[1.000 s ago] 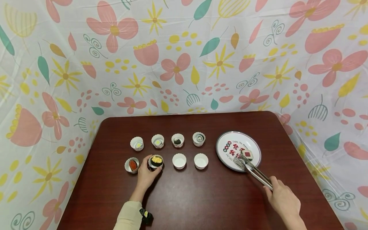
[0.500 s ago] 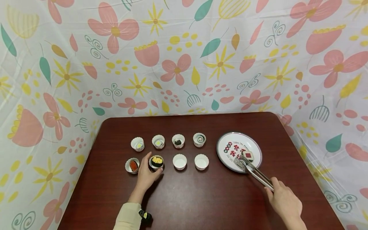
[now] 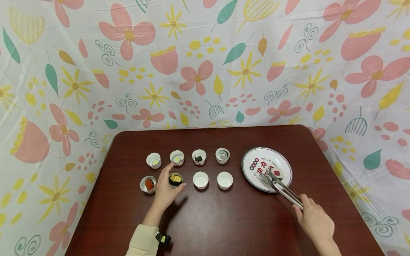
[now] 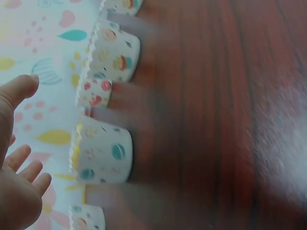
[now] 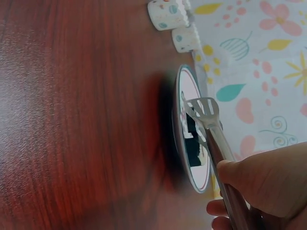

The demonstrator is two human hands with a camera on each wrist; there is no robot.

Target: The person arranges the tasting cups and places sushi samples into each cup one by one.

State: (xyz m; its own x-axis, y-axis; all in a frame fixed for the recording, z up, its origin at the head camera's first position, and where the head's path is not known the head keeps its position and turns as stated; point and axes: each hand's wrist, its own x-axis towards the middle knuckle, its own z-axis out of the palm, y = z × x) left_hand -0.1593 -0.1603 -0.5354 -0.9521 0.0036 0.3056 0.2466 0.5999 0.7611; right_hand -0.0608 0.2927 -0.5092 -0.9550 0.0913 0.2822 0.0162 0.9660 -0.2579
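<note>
Just above a white paper cup (image 4: 108, 153) my left hand (image 3: 165, 192) hovers with thumb and fingers spread, apart from the cup in the left wrist view. A black-sided sushi piece topped in yellow (image 3: 175, 179) sits in that cup. My right hand (image 3: 317, 221) grips metal serving tongs (image 3: 287, 195), their tips parted over a round, dark-rimmed plate (image 3: 248, 170) with red characters. By the tong tips on the plate lies a white sushi roll with a red square centre (image 3: 277, 173); its dark side shows in the right wrist view.
Left of the yellow-topped piece, a cup (image 3: 143, 185) holds orange-red sushi (image 3: 149, 184). Two vacant cups, one nearer (image 3: 200, 180) and one farther right (image 3: 225, 180), complete the front row. Behind stands a row of several filled cups (image 3: 199, 161). A flowered cloth (image 3: 205, 71) hangs behind the brown table (image 3: 224, 220).
My left hand has let go of the cup with the yellow-topped sushi and risen slightly. The tongs have shifted a little left over the plate, their tips now wider apart.
</note>
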